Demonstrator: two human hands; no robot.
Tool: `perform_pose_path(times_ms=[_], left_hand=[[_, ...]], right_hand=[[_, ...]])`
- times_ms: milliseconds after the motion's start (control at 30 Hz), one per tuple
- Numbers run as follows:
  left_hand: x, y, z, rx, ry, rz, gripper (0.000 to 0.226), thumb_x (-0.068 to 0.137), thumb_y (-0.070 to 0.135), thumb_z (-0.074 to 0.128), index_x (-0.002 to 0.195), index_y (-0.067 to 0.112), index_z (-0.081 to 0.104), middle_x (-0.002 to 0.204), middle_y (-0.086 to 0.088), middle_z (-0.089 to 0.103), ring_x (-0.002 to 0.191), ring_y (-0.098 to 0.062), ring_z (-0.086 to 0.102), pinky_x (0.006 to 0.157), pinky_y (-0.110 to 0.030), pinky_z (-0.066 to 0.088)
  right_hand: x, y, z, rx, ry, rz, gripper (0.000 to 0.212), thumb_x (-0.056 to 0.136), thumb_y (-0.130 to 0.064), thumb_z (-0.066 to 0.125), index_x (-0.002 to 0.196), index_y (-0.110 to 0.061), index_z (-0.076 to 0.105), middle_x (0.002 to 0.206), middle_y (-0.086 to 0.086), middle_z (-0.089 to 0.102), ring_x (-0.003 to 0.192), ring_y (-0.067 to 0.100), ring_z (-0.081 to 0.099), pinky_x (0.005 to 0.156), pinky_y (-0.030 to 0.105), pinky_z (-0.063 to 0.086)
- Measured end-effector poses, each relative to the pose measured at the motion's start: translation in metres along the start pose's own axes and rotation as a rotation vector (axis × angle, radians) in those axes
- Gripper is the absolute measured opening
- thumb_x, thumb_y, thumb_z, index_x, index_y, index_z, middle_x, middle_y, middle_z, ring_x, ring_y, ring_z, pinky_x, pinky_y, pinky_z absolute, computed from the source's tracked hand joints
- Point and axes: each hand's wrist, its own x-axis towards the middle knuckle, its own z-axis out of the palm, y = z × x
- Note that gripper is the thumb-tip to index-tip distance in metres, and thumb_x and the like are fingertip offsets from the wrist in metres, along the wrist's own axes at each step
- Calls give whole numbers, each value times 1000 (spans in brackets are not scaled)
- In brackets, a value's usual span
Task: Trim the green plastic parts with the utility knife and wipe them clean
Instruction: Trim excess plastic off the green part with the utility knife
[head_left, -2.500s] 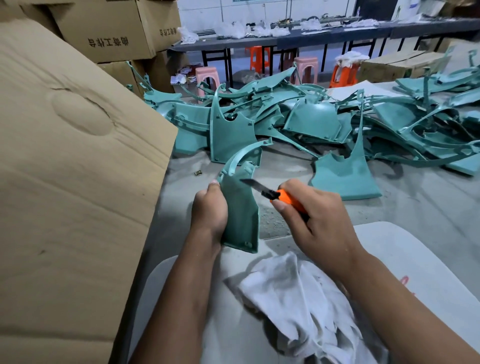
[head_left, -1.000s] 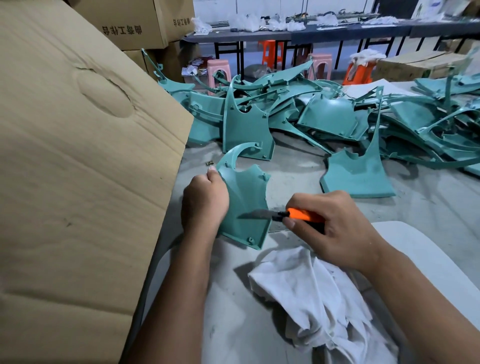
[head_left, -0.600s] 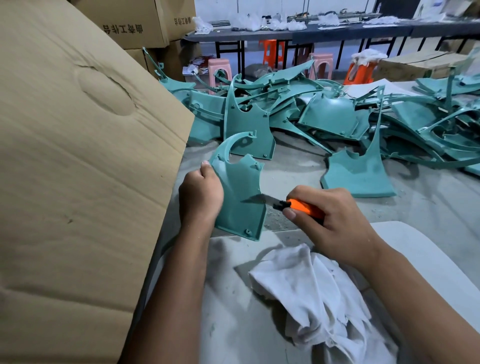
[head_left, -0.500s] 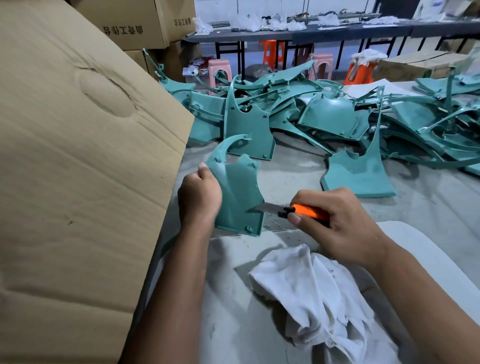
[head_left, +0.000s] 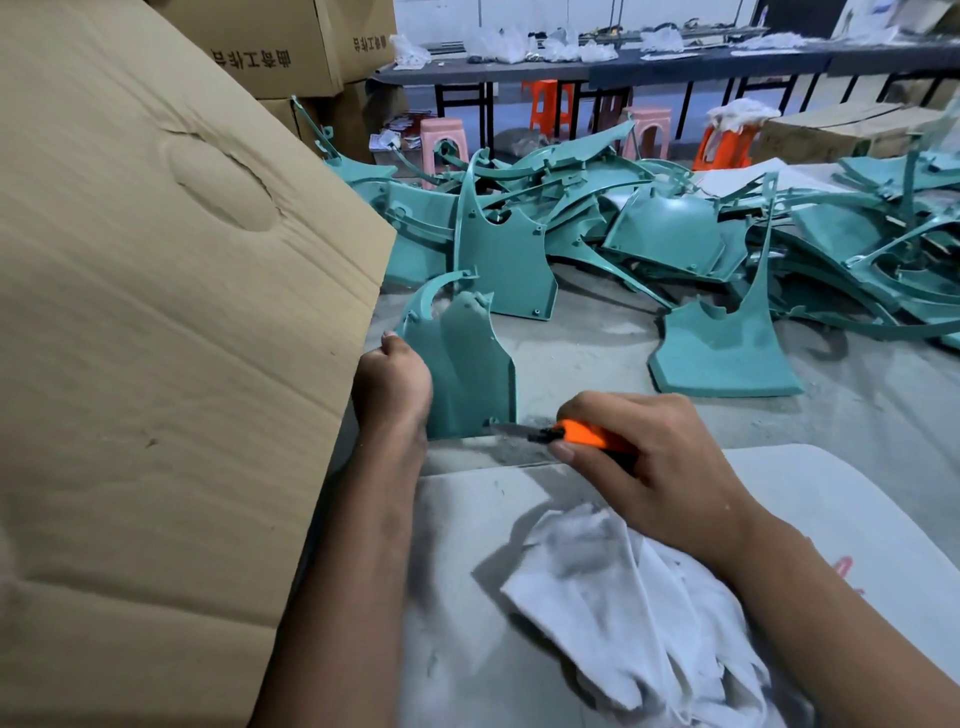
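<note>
The curved green plastic panel (head_left: 467, 369) stands nearly upright on the grey, dusty counter (head_left: 587, 358), its long axis running from the bottom edge by the person up and away to a hooked tip. The left hand (head_left: 392, 384) has its grip clenched round the panel's left edge, thumb up along it, and steadies it from that side. The right hand (head_left: 644, 462) grasps the orange-handled utility knife (head_left: 582, 434); the knife lies almost level, its blade pointing left, and the tip sits at the panel's lower right corner, touching it or just beside it, I cannot tell which.

So the work lies to the left of the knife grip, and the free right edge of the panel rises from that corner. Any trimming stroke would probably follow this edge, away from the holding hand, which is on the far side of the panel from the blade.

The crumpled white cloth (head_left: 628, 603) lies near the right wrist, closer to that hand, for wiping. The heap of other green plastic parts (head_left: 670, 239) waits behind.
</note>
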Motion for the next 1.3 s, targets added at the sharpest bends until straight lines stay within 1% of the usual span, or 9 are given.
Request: perform_pose_path(times_ms=[133, 233, 367, 700, 833, 900, 1100, 1233, 1300], left_hand=[[-5, 1, 1, -98, -109, -64, 45, 105, 31, 33, 123, 3, 63, 125, -16, 66, 107, -33, 64, 93, -42, 55], [-11, 1, 6, -186, -243, -107, 44, 104, 30, 35, 120, 4, 66, 103, -11, 70, 73, -23, 63, 52, -21, 50], [-24, 4, 7, -237, -460, -104, 41, 105, 27, 38, 68, 17, 55, 46, 6, 45, 37, -9, 40, 34, -11, 27], [-31, 3, 6, -225, -547, -92, 41, 105, 23, 36, 65, 18, 43, 43, 4, 40, 30, -7, 35, 37, -14, 25], [-36, 1, 11, -193, -544, -50, 42, 107, 25, 38, 70, 14, 54, 43, 7, 52, 37, -7, 48, 45, -14, 39], [-38, 2, 12, -212, -523, -64, 40, 105, 21, 39, 69, 14, 55, 49, 3, 53, 40, -8, 50, 52, -15, 45], [-32, 1, 5, -222, -527, -91, 41, 106, 23, 35, 67, 18, 47, 51, 0, 43, 31, -6, 38, 34, -12, 27], [-33, 1, 11, -157, -487, -60, 40, 104, 25, 38, 69, 13, 54, 52, 2, 50, 52, -17, 48, 58, -24, 42], [-32, 0, 13, -146, -473, -79, 39, 103, 25, 39, 69, 13, 55, 54, 1, 52, 54, -19, 49, 54, -23, 40]], right_hand=[[6, -11, 10, 50, 137, 16, 22, 103, -35, 58, 92, -17, 62, 70, -12, 45, 61, 7, 43, 55, 26, 34], [9, -16, 13, 121, 156, 33, 23, 103, -33, 58, 91, -14, 61, 68, -11, 43, 60, 11, 42, 56, 23, 31], [9, -16, 11, 222, 161, 94, 23, 104, -30, 58, 87, -15, 60, 65, -5, 48, 57, 15, 45, 54, 27, 34], [7, -14, 9, 188, 157, 62, 24, 103, -27, 59, 84, -12, 59, 63, -5, 43, 54, 16, 43, 51, 27, 31], [7, -8, 4, 153, 263, 139, 28, 104, -32, 56, 85, -13, 58, 62, 1, 49, 53, 19, 47, 49, 34, 36], [4, -11, 1, 189, 236, 59, 25, 104, -31, 56, 87, -13, 60, 63, -4, 47, 53, 15, 46, 50, 27, 34], [7, -9, 8, 83, 200, 77, 29, 105, -33, 56, 84, -13, 57, 61, -7, 42, 53, 15, 43, 49, 34, 34], [4, -2, -1, 116, 266, 85, 25, 104, -28, 57, 85, -12, 58, 61, -4, 44, 52, 17, 44, 48, 32, 34], [0, -7, -1, 157, 196, 0, 24, 104, -28, 57, 86, -12, 59, 63, -8, 41, 53, 14, 42, 50, 28, 32]])
